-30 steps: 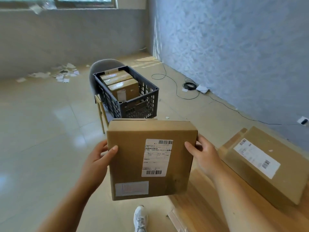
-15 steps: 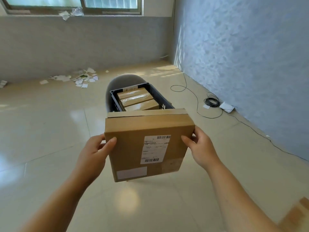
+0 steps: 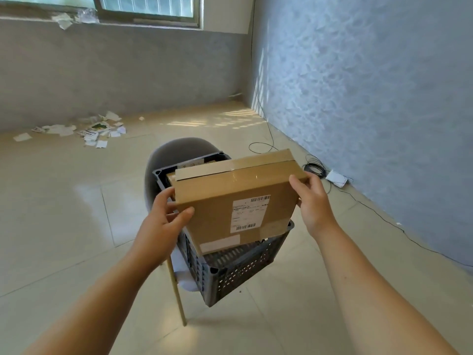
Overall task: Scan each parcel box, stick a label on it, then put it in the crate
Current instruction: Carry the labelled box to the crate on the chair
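1. Left hand (image 3: 163,221) grips the left edge of the box (image 3: 238,201), thumb on the front face, fingers wrapped behind.
2. Right hand (image 3: 311,201) clamps the box's right edge, thumb near the top corner, fingers behind.
3. Box is brown cardboard, held in the air between both hands, tilted, just above the crate (image 3: 238,270). Taped seam along the top.
4. Label (image 3: 249,213) on the box front: white, barcodes at top and bottom. A second, smaller pale sticker (image 3: 220,244) sits near the lower left corner.
5. Crate is dark grey plastic with perforated walls; the box hides most of its opening. Contents cannot be told from here.
6. Crate rests on a chair (image 3: 176,155) with a grey rounded back and light wooden legs.
7. Floor (image 3: 64,213) is glossy beige tile.
8. Coiled black cable (image 3: 313,166) and a white device (image 3: 336,178) lie by the right wall.
9. Paper scraps (image 3: 97,129) are scattered on the floor, far left, near the back wall.
10. Window (image 3: 146,6) at top, more scraps on its sill.
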The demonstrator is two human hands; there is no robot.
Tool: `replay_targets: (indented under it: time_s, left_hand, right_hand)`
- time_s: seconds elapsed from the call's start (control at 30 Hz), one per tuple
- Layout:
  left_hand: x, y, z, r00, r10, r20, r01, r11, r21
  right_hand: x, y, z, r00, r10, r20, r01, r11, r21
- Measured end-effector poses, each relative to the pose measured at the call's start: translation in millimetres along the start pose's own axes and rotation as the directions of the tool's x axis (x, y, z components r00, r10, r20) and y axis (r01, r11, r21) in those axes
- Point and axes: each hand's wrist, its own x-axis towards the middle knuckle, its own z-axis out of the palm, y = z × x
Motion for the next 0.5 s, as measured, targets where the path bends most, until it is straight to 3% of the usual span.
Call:
replay_targets:
  time_s: [0.27,0.5]
  left_hand:
    - [62,-65,18,0.985,-0.157,0.072,0.137,0.963,0.23]
    - [106,-116,51,0.914,-0.397,0.084,0.338,0.859,0.383]
  right_hand:
    - [63,63,19,0.98,0.176,0.087,-0.165,0.979,-0.122]
    - [127,135,23,0.913,0.371,0.168,-0.242,0.826,-0.509]
